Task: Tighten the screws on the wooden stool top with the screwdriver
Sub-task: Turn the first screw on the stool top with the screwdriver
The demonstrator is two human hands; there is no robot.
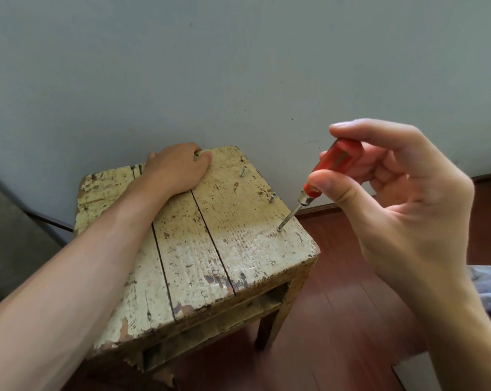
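Two screws [243, 171] stand proud while the right hand [402, 210] pinches the red screwdriver [327, 170] on a third screw [279, 228], left hand [179, 167] curled over the stool top [238, 249] edge, probably to steady it.

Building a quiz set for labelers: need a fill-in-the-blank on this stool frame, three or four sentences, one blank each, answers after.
1. The right hand holds a screwdriver whose handle is ____ in colour.
2. The screwdriver tip sits on the nearest screw, on the stool top's ____ plank.
3. The left hand grips the stool top's ____ edge.
4. Beyond the tip, ____ other screws stand raised: middle screw and far screw.

Missing words: red; right; far; two
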